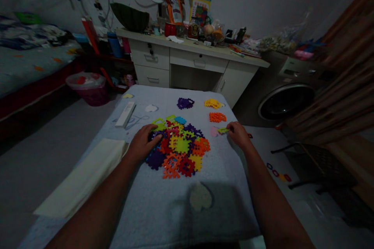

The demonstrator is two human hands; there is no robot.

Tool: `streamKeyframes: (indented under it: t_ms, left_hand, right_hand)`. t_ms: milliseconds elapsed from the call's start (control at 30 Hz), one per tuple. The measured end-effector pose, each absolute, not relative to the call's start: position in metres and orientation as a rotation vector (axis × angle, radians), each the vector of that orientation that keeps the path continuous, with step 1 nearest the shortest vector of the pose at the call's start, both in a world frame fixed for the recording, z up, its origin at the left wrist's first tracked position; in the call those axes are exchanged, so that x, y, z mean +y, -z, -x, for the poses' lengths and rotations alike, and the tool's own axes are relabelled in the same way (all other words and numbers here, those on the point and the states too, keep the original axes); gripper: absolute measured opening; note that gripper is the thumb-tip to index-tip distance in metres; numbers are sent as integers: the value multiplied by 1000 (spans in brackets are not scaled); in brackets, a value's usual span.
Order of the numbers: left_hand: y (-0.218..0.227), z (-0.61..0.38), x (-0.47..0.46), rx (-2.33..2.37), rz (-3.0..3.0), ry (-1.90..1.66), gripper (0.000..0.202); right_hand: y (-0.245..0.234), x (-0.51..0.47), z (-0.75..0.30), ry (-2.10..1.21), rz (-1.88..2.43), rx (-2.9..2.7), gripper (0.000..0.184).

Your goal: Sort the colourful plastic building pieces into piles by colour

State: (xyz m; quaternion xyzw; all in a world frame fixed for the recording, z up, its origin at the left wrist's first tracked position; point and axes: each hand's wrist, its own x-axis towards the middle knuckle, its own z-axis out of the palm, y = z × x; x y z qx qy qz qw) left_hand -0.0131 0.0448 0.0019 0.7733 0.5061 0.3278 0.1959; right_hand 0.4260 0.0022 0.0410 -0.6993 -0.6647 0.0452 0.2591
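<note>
On the cloth-covered table lies a heap of toothed plastic building pieces (pixel 181 146) in lime, purple, orange, red, yellow and blue. My left hand (pixel 143 142) is at the heap's left edge, thumb and fingers around a purple toothed piece (pixel 157 135). Between the fingertips of my right hand (pixel 238 134), at the table's right side, is a lime green toothed piece (pixel 222 130). It is just above the cloth by a pink heart print. Beyond it are small groups of orange pieces (pixel 217 117), yellow pieces (pixel 212 103) and purple pieces (pixel 185 103).
A long white box (pixel 125 114) and a folded pale cloth (pixel 87 177) lie on the table's left side. Behind stands a cluttered white desk (pixel 198 62), with a washing machine (pixel 280 93) to its right. More linked pieces (pixel 279 173) lie on the floor at right.
</note>
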Motion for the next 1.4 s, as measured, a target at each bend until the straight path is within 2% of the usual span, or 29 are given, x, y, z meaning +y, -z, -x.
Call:
streamKeyframes:
  t_ms: [367, 600, 967, 1133, 1200, 1333, 1400]
  left_hand:
    - [-8, 11, 42, 1439, -2149, -899, 52]
    - [-8, 11, 42, 1447, -2142, -893, 54]
    - [-6, 11, 42, 1437, -2136, -909, 51]
    - [-6, 11, 42, 1453, -2130, -912, 52]
    - [-5, 11, 42, 1454, -2126, -916, 52]
    - [-5, 12, 42, 1445, -2125, -927, 52]
    - [-5, 12, 43, 1441, -2128, -925, 52]
  right_hand:
    - [-18, -11, -413, -249, 1934, -1796, 39]
    - [-11, -7, -407, -174, 1853, -1748, 30]
    - [-12, -7, -398, 2, 1835, -1746, 29]
    - [-30, -11, -366, -294, 1632, -1968, 20]
    - [-33, -13, -353, -440, 1535, -2050, 26]
    - [-31, -17, -343, -614, 1420, -2183, 50]
    - [-31, -17, -345, -654, 1417, -2202, 53]
